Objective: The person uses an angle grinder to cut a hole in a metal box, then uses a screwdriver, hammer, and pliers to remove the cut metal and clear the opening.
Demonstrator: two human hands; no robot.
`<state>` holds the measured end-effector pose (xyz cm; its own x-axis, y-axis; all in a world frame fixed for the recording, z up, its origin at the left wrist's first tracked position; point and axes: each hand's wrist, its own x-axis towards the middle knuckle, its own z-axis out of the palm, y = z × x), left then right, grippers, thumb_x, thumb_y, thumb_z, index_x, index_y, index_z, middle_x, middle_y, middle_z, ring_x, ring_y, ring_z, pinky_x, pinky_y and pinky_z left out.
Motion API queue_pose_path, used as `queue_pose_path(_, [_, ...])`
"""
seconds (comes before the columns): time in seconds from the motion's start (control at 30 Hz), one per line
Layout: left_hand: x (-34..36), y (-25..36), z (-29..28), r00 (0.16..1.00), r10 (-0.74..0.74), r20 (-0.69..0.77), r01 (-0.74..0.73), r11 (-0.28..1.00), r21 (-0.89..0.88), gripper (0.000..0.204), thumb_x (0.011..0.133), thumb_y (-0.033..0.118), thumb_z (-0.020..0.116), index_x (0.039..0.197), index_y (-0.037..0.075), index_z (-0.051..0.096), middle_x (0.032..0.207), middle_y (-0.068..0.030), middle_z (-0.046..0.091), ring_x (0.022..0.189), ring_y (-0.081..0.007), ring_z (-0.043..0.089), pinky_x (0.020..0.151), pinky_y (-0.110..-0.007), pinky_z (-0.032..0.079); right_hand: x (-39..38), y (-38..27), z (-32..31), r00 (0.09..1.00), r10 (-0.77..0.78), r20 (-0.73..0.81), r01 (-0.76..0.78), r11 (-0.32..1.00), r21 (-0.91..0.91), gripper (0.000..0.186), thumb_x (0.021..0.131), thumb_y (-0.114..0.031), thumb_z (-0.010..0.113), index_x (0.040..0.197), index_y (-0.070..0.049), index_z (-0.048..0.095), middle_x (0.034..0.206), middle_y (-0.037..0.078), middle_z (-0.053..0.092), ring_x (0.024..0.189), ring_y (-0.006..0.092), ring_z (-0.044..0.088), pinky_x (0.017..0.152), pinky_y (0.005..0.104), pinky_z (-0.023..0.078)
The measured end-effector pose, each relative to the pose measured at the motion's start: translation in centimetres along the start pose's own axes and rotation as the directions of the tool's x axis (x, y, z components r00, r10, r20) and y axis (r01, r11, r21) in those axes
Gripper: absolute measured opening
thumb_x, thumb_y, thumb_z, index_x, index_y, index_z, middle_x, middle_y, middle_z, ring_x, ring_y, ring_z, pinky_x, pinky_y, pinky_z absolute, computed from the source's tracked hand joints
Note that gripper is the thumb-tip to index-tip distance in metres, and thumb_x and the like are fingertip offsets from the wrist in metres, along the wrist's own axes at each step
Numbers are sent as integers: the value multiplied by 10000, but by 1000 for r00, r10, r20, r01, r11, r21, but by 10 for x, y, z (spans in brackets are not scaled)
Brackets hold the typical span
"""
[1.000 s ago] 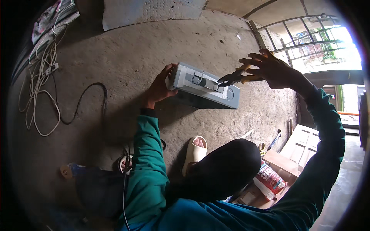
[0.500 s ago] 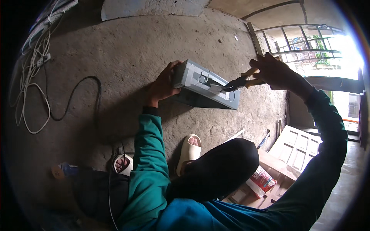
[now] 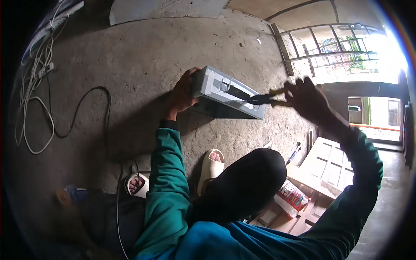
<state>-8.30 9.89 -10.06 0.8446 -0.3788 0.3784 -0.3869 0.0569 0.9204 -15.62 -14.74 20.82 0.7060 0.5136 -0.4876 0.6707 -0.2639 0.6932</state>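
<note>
A grey metal box [image 3: 234,112] stands on the concrete floor, with my left hand [image 3: 183,92] gripping its left end. Its upper face has pale strips, a dark rectangular slot and a wire-like loop [image 3: 225,84] near the left. My right hand [image 3: 308,100] holds pliers [image 3: 256,99] with yellow handles, their dark jaws at the slot's right part, on or against a thin light piece [image 3: 239,101]. Exactly what the jaw tips grip is too small to tell.
Tangled white cables [image 3: 32,99], a power strip [image 3: 45,70] and a dark cord [image 3: 102,89] lie left. My sandalled feet [image 3: 210,171] are below the box. Panelled boards [image 3: 325,160], a red-white bag [image 3: 291,197] and a blue-handled tool [image 3: 294,151] lie right, near a barred opening [image 3: 329,54].
My right hand has dropped lower, bringing the pliers to a flatter angle with their jaws at the slot. The box has shifted slightly in view; my left hand stays on it.
</note>
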Motion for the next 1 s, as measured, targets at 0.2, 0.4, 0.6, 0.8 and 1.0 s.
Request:
queue_pose_path(0.2, [3,0,0,999,-26,22,25,999,42,893,604,-21,736,1386,77,316,1367,-129,429,1296,-312,408,1065,-383,371,29,45,31,971,-197,-134,205,977,51,183,806,-190,651,989,-186,649,1276,11,529,1143,196,504,988,397,376])
queue_pose_path(0.4, [2,-5,3,998,-58,25,58,998,-16,857,621,-17,711,1379,76,323,1376,-139,416,1305,-319,392,1067,-382,363,29,42,28,974,-198,-107,198,980,-15,130,798,-195,665,925,-169,676,1280,36,524,1145,216,500,984,407,378])
queue_pose_path(0.6, [1,-7,11,997,-20,-77,26,997,69,834,605,41,708,1355,76,345,1353,-141,424,1281,-338,404,1059,-398,367,-4,-10,10,966,257,13,-257,958,127,177,863,-242,577,942,-97,641,973,81,508,833,202,535,717,340,458])
queue_pose_path(0.8, [-3,-3,14,996,16,-93,-6,995,101,825,592,48,709,1332,75,345,1305,-149,437,1241,-361,419,1044,-421,375,-25,-64,6,946,298,125,-286,953,-104,403,866,-162,527,1214,39,546,1280,175,477,1158,293,497,911,502,428])
queue_pose_path(1.0, [-12,9,23,971,44,-234,-37,999,37,796,590,38,705,1303,44,351,1234,-157,445,1177,-333,451,1024,-417,378,-46,-27,17,892,435,124,-435,900,-29,557,817,-74,530,1352,24,409,1436,138,371,1381,298,277,1109,537,194])
